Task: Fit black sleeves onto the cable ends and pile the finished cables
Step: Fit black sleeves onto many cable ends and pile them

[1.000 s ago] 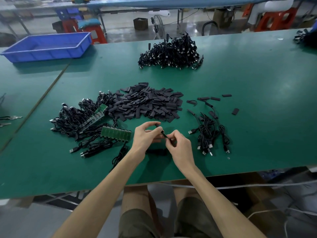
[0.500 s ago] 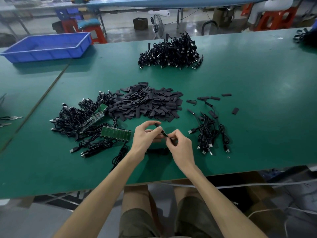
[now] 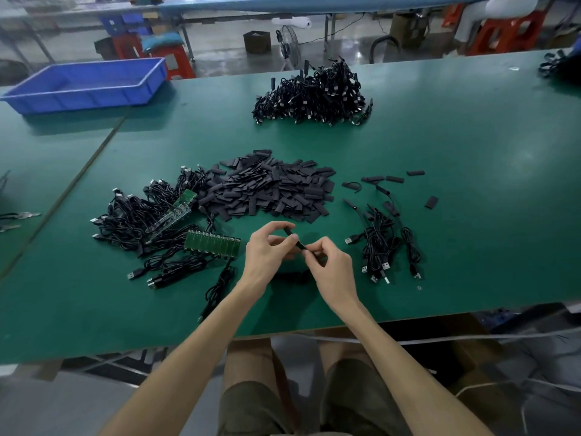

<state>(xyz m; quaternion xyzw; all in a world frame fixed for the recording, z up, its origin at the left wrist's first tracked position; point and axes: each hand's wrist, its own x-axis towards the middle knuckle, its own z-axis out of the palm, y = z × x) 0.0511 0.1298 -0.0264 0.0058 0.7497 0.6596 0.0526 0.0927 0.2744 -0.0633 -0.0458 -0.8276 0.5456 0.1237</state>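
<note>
Black sleeve (image 3: 300, 244): light, soft tube, likely crushable; left hand (image 3: 267, 253) pinches upper end, right hand (image 3: 333, 267) pinches lower end.

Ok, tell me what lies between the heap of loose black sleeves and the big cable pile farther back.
Nothing: the head view shows only bare green table between the sleeve heap and the far cable pile.

Both hands (image 3: 301, 256) pinch sleeve (image 3: 297, 241) w/ cable end over table (image 3: 471, 215).
</note>
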